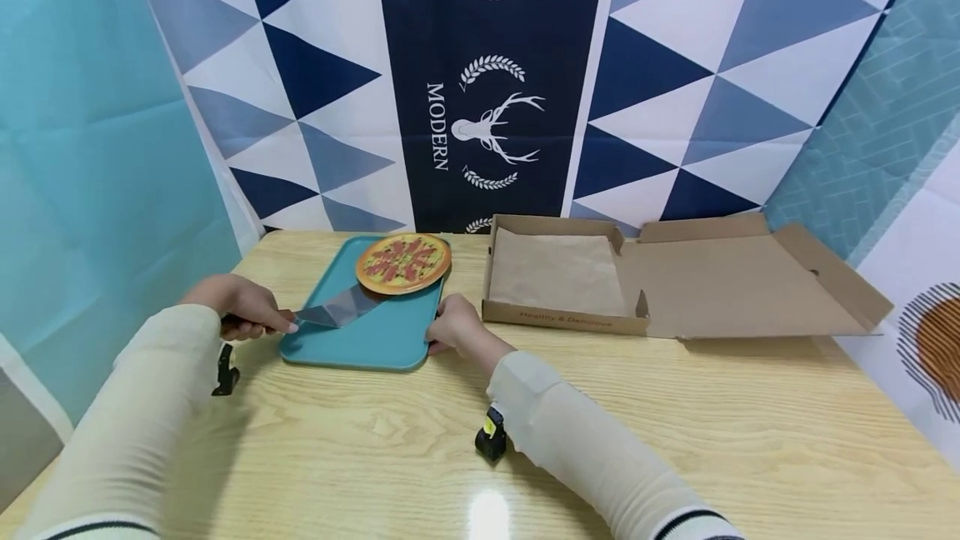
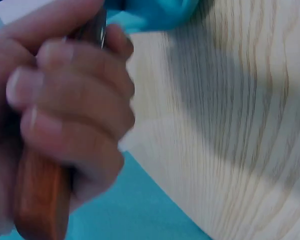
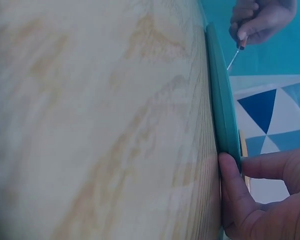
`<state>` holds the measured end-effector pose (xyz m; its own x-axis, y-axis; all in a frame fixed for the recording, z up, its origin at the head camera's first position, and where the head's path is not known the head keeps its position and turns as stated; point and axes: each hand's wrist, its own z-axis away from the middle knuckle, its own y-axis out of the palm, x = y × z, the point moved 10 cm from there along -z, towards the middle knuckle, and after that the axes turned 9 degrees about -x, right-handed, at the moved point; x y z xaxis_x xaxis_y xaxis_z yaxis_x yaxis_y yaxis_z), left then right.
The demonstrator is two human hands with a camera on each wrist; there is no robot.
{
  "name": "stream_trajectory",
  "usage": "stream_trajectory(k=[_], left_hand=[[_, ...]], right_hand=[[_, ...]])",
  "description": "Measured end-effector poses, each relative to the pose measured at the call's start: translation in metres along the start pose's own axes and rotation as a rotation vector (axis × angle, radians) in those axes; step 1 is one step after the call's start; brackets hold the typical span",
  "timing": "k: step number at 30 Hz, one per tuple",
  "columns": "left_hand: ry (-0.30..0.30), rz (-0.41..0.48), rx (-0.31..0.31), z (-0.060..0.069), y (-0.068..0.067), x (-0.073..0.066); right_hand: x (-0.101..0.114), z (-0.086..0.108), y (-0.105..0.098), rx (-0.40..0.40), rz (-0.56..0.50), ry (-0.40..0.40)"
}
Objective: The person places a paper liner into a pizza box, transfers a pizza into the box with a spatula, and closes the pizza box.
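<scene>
My left hand (image 1: 253, 307) grips the wooden handle (image 2: 42, 197) of a pizza server, its fingers curled round it. The server's wide metal blade (image 1: 339, 311) reaches over a blue tray (image 1: 367, 347), and its far end goes out of sight beneath a round pizza (image 1: 403, 262). That pizza lies at the tray's back right, overlapping the rim. At the tray's right edge, my right hand (image 1: 456, 323) pinches the rim between thumb and fingers, as the right wrist view also shows.
An opened cardboard pizza box (image 1: 566, 322) lined with brown paper (image 1: 555, 269) stands right of the tray. Its lid (image 1: 735, 286) lies folded out to the right. A patterned cloth (image 1: 487, 107) hangs behind the wooden table (image 1: 390, 448).
</scene>
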<state>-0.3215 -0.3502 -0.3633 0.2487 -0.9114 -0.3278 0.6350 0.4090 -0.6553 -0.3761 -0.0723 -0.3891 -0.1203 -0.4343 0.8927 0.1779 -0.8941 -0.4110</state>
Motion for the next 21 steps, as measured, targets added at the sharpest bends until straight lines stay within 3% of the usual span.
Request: stream_trajectory(k=[5, 9, 16, 21], left_hand=[[0.027, 0.175, 0.103, 0.0044, 0.0063, -0.0031], [0.052, 0.228, 0.151, 0.0044, 0.01, -0.0043], [0.048, 0.256, 0.097, 0.0018, 0.0086, -0.002], [-0.019, 0.271, 0.023, 0.0016, 0.006, -0.0003]], right_hand=[[0.003, 0.0005, -0.0011, 0.006, -0.011, -0.012], [0.0035, 0.0013, -0.0014, 0.008, -0.008, -0.008], [0.0026, 0.0008, -0.0014, 0.011, 0.004, -0.014], [0.0026, 0.0021, -0.0005, 0.021, 0.009, -0.03]])
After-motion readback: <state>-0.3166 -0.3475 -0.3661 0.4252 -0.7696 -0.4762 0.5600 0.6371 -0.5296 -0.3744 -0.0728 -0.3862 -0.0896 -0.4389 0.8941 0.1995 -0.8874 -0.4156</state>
